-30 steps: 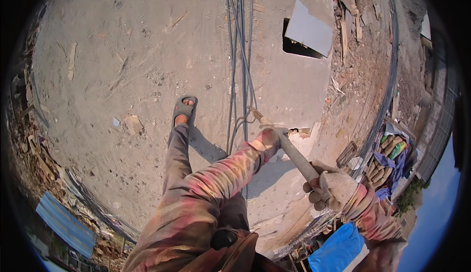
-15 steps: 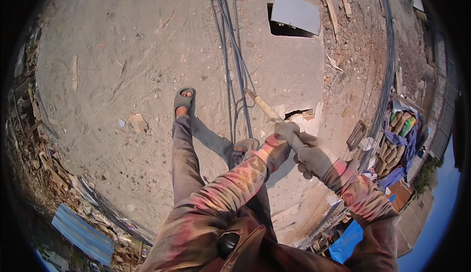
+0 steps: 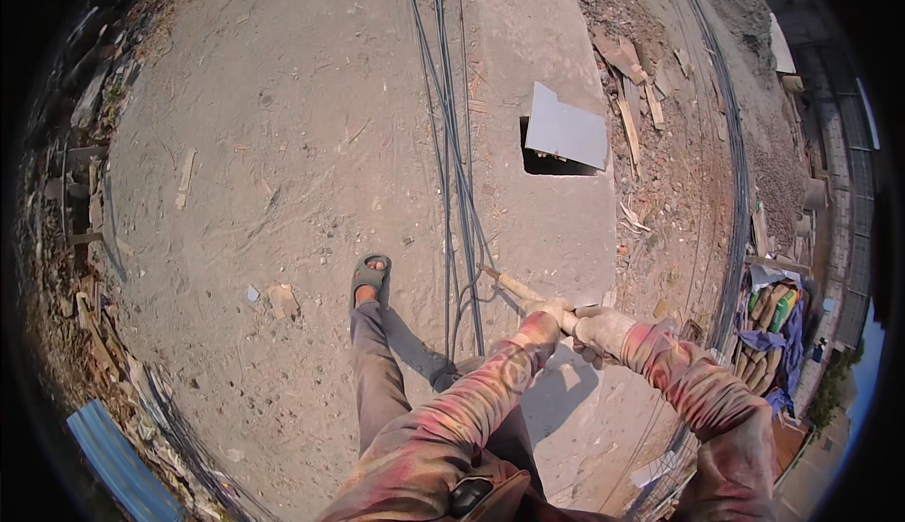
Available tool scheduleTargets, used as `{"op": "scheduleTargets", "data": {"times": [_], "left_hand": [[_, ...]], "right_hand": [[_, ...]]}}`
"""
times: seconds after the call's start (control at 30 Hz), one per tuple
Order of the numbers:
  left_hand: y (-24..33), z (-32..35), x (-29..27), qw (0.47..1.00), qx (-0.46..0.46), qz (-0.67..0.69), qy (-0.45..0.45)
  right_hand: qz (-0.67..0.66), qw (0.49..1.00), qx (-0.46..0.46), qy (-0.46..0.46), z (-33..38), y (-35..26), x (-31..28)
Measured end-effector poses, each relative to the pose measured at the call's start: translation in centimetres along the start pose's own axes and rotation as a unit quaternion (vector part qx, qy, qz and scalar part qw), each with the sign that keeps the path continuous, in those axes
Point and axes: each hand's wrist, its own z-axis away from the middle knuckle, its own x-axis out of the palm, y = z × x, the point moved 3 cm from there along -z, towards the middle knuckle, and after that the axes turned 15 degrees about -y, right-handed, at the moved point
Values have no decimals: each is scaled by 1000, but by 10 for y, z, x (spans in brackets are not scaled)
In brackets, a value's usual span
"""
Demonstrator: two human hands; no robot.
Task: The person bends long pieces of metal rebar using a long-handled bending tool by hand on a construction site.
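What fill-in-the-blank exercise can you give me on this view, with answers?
1. Of the gloved left hand and gloved right hand on the pale rod-shaped tool, the ____ is nearer its brownish tip.
2. A flat grey panel only ____ covers the dark rectangular hole.
3. In the picture, that hole lies to the ____ of the long dark metal rods.

Missing words: left; partly; right.

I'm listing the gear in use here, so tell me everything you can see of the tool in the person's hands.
The tool has a straight, pale tan shaft, its material unclear, and a narrower, darker brownish tip. It slants toward upper left, gripped by the left hand and right hand. The tip is near dark rods; contact is unclear.
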Motion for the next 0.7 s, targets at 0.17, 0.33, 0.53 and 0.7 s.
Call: {"op": "scheduleTargets", "data": {"times": [0.17, 0.33, 0.53, 0.7], "left_hand": [[18, -1, 4, 905, -25, 410, -108], [34, -2, -9, 984, 13, 172, -36], [-13, -4, 27, 972, 27, -233, -33], [-63, -68, 38, 960, 3, 281, 7]], "right_hand": [[326, 945, 22, -18, -21, -34, -5], [629, 774, 18, 74, -20, -48, -6], [405, 903, -65, 129, 13, 15, -1], [390, 897, -175, 111, 21, 67, -13]]}}
